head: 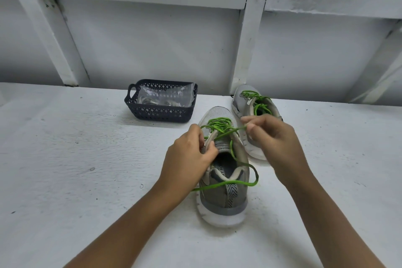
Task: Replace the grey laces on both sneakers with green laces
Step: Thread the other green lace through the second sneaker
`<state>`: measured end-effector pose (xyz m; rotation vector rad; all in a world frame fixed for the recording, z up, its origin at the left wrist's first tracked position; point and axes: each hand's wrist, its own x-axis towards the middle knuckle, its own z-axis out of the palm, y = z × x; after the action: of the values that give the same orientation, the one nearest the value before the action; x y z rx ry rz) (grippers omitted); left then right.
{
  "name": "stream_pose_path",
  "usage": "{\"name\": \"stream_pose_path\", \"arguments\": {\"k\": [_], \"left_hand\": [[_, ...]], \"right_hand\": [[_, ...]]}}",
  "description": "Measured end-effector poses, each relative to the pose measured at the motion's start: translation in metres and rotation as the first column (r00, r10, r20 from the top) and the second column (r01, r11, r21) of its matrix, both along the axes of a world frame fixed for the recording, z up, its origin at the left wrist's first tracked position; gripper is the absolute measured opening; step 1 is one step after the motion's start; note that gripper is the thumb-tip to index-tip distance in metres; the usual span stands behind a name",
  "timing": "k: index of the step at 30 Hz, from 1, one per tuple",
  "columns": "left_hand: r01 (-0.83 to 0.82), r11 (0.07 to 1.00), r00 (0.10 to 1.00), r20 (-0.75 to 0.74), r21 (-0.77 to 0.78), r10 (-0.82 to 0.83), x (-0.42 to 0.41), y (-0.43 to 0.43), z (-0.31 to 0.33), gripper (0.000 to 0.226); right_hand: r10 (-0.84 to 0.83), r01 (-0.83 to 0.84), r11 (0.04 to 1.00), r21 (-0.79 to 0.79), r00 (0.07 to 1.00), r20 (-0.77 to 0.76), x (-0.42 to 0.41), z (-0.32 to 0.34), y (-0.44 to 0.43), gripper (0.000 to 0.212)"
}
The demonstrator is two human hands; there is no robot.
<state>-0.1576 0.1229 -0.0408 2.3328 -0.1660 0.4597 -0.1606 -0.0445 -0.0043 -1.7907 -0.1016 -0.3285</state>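
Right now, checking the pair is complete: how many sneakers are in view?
2. The near sneaker stands centre, held by the left hand; the far sneaker sits behind by the wall, partly behind the right hand.

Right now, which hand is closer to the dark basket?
Left. The left hand holds the near sneaker by its side, just this side of the dark basket. The right hand pinches the green lace farther right, across that sneaker's toe from the basket.
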Motion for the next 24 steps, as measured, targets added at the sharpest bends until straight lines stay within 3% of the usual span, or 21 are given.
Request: {"name": "stream_pose_path", "arguments": {"k": [1, 3, 4, 6, 9, 12, 14, 17, 19, 21, 23, 24], "left_hand": [[0.003, 1.0, 1.0, 0.004, -0.009, -0.003, -0.001, 0.0, -0.001, 0.023], [0.005, 1.0, 1.0, 0.006, -0.029, -0.005, -0.002, 0.001, -0.002, 0.022], [0.005, 0.999, 1.0, 0.005, -0.033, -0.005, -0.002, 0.0, -0.002, 0.021], [0.004, 0.999, 1.0, 0.014, -0.041, -0.004, -0.003, 0.0, -0.003, 0.02], [0.004, 0.998, 1.0, 0.027, -0.065, -0.003, -0.005, 0.0, -0.004, 0.019], [-0.006, 0.997, 1.0, 0.022, -0.081, 0.008, -0.006, 0.0, -0.006, 0.018], [-0.013, 0.995, 1.0, 0.018, -0.094, 0.015, -0.006, -0.001, -0.007, 0.017], [-0.022, 0.993, 1.0, 0.008, -0.116, 0.023, -0.005, -0.001, -0.009, 0.016], [-0.023, 0.991, 1.0, -0.003, -0.131, 0.023, -0.005, -0.002, -0.009, 0.015], [-0.015, 0.989, 1.0, -0.003, -0.145, 0.015, -0.006, -0.001, -0.009, 0.015], [-0.01, 0.989, 1.0, -0.001, -0.148, 0.01, -0.006, -0.002, -0.009, 0.014], [-0.01, 0.989, 1.0, -0.002, -0.148, 0.01, -0.006, -0.002, -0.009, 0.014]], "right_hand": [[0.035, -0.026, 0.981, 0.19, 0.998, -0.042, 0.001, 0.003, 0.0, 0.02], [0.174, -0.096, 0.838, 0.538, 0.98, -0.097, 0.0, 0.008, 0.004, 0.026], [0.219, -0.116, 0.784, 0.61, 0.971, -0.097, -0.001, 0.009, 0.007, 0.026], [0.254, -0.16, 0.79, 0.592, 0.964, -0.078, -0.002, 0.01, 0.012, 0.025], [0.244, -0.197, 0.908, 0.369, 0.966, -0.084, -0.003, 0.01, 0.009, 0.025], [0.261, -0.261, 0.965, 0.032, 0.933, -0.249, -0.006, 0.015, -0.008, 0.026], [0.282, -0.414, 0.867, -0.278, 0.867, -0.411, -0.011, 0.023, -0.024, 0.026], [0.243, -0.564, 0.569, -0.599, 0.811, -0.533, -0.021, 0.036, -0.037, 0.026], [0.2, -0.444, 0.545, -0.711, 0.893, -0.404, -0.022, 0.039, -0.03, 0.024], [0.173, -0.23, 0.56, -0.796, 0.972, -0.159, -0.017, 0.034, -0.016, 0.02], [0.155, -0.071, 0.52, -0.851, 0.988, 0.012, -0.007, 0.027, 0.001, 0.022], [0.148, -0.053, 0.48, -0.876, 0.989, 0.022, -0.001, 0.022, 0.008, 0.027]]}}
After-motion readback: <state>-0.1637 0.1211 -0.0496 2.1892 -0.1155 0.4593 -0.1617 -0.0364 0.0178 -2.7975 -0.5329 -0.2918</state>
